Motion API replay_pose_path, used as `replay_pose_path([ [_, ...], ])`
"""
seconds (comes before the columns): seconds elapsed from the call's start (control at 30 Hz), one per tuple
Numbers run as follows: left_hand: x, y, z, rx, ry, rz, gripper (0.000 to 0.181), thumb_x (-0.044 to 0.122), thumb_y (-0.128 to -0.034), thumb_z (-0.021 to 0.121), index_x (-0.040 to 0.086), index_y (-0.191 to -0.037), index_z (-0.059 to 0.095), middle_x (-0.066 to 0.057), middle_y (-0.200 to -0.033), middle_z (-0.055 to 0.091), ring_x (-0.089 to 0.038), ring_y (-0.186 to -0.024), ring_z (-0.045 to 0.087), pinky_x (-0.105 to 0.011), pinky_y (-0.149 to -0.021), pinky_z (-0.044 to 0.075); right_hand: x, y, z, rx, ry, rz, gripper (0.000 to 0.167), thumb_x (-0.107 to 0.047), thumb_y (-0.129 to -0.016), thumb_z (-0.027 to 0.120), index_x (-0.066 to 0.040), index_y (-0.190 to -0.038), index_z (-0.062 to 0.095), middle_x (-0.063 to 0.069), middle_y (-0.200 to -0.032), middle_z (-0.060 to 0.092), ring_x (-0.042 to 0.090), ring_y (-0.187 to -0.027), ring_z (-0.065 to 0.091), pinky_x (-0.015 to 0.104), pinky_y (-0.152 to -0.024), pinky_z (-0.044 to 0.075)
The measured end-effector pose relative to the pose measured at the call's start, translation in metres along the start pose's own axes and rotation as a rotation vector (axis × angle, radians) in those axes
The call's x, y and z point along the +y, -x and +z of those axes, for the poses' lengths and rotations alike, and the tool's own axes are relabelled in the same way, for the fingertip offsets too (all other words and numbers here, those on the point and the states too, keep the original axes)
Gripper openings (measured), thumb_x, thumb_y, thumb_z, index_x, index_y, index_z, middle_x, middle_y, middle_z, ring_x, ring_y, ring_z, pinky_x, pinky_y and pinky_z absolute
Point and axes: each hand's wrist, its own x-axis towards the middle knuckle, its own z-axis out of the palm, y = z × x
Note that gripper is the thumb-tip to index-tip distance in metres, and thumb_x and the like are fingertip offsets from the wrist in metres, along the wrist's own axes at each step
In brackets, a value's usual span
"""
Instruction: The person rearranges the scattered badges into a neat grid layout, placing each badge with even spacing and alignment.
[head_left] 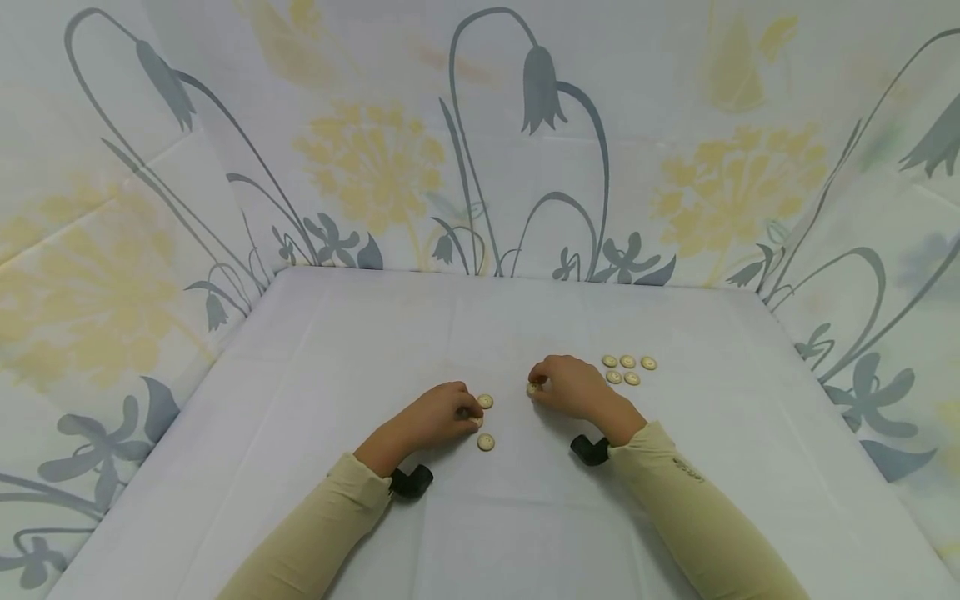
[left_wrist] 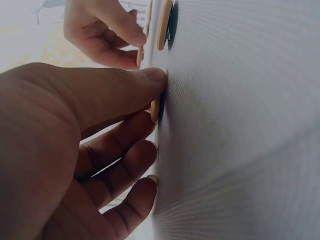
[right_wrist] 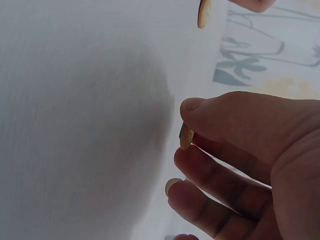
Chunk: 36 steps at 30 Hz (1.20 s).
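Thumb and fingers of the left hand (head_left: 435,417) pinch a round wooden button (head_left: 476,422) down at the cloth; the left wrist view shows that button (left_wrist: 155,110) on edge beneath the thumb. One button (head_left: 485,402) lies just beyond it and another (head_left: 486,442) just nearer. To the right, the right hand (head_left: 573,388) pinches a button (head_left: 533,389) between thumb and fingers. In the right wrist view this button (right_wrist: 186,136) is held close to the cloth, and I cannot tell whether it touches.
Several more buttons (head_left: 627,362) lie in two short rows right of the right hand. White cloth (head_left: 495,542) covers the table, and flower-patterned fabric (head_left: 495,167) rises behind it and at both sides. Dark wrist-mounted devices (head_left: 412,482) hang by both sleeves.
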Motion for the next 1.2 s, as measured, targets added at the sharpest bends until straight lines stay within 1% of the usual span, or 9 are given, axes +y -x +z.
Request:
replay_pose_path([
  [0.2, 0.002, 0.003, -0.001, 0.005, -0.006, -0.001, 0.017, 0.019, -0.0890, 0.070, 0.011, -0.104, 0.073, 0.003, -0.091, 0.059, -0.010, -0.083, 0.053, -0.030, -0.079, 0.046, 0.009, 0.006, -0.006, 0.019, 0.006, -0.007, 0.022, -0.023, -0.089, 0.067, -0.012, -0.107, 0.072, 0.001, -0.103, 0.070, 0.021, -0.098, 0.064, 0.040, -0.084, 0.051],
  [0.33, 0.002, 0.002, -0.001, 0.008, -0.007, -0.002, 0.017, 0.019, -0.0886, 0.071, 0.011, -0.104, 0.073, 0.003, -0.091, 0.059, -0.009, -0.084, 0.053, -0.030, -0.079, 0.047, 0.015, 0.010, -0.011, 0.028, 0.003, -0.003, 0.022, -0.023, -0.089, 0.066, -0.011, -0.107, 0.072, 0.002, -0.104, 0.070, 0.021, -0.098, 0.064, 0.041, -0.085, 0.051],
  [0.5, 0.001, 0.002, -0.001, 0.008, 0.001, -0.002, 0.016, 0.018, -0.0882, 0.071, 0.011, -0.103, 0.073, 0.003, -0.090, 0.059, -0.009, -0.083, 0.053, -0.030, -0.079, 0.046, 0.024, 0.012, -0.012, 0.034, 0.004, -0.005, 0.023, -0.023, -0.090, 0.066, -0.010, -0.108, 0.072, 0.003, -0.104, 0.070, 0.023, -0.099, 0.064, 0.041, -0.085, 0.051],
  [0.73, 0.002, 0.002, -0.001, 0.005, 0.011, -0.004, 0.016, 0.018, -0.0882, 0.071, 0.010, -0.103, 0.073, 0.003, -0.090, 0.058, -0.009, -0.083, 0.053, -0.030, -0.079, 0.046, 0.034, 0.016, -0.013, 0.052, 0.004, 0.003, 0.021, -0.021, -0.089, 0.066, -0.009, -0.106, 0.072, 0.003, -0.100, 0.070, 0.021, -0.094, 0.064, 0.040, -0.083, 0.051],
  [0.83, 0.003, 0.002, -0.001, 0.004, 0.013, -0.005, 0.017, 0.018, -0.0886, 0.071, 0.010, -0.103, 0.073, 0.003, -0.090, 0.058, -0.009, -0.083, 0.053, -0.031, -0.078, 0.046, 0.038, 0.019, -0.015, 0.058, -0.004, 0.014, 0.021, -0.021, -0.090, 0.066, -0.009, -0.106, 0.072, 0.003, -0.101, 0.070, 0.021, -0.095, 0.064, 0.040, -0.082, 0.051],
  [1.03, 0.001, 0.001, 0.000, 0.005, 0.012, -0.005, 0.016, 0.018, -0.0891, 0.070, 0.011, -0.104, 0.073, 0.003, -0.090, 0.058, -0.009, -0.083, 0.052, -0.030, -0.078, 0.046, 0.047, 0.024, -0.017, 0.081, 0.008, 0.012, 0.022, -0.023, -0.090, 0.066, -0.010, -0.107, 0.072, 0.003, -0.101, 0.070, 0.022, -0.095, 0.064, 0.041, -0.083, 0.051],
  [1.2, 0.000, 0.001, 0.001, 0.004, 0.022, -0.008, 0.016, 0.019, -0.0893, 0.070, 0.012, -0.104, 0.073, 0.004, -0.090, 0.058, -0.009, -0.083, 0.052, -0.029, -0.078, 0.046, 0.052, 0.029, -0.019, 0.083, 0.013, 0.020, 0.023, -0.023, -0.089, 0.067, -0.010, -0.107, 0.072, 0.004, -0.102, 0.069, 0.024, -0.097, 0.064, 0.042, -0.083, 0.051],
])
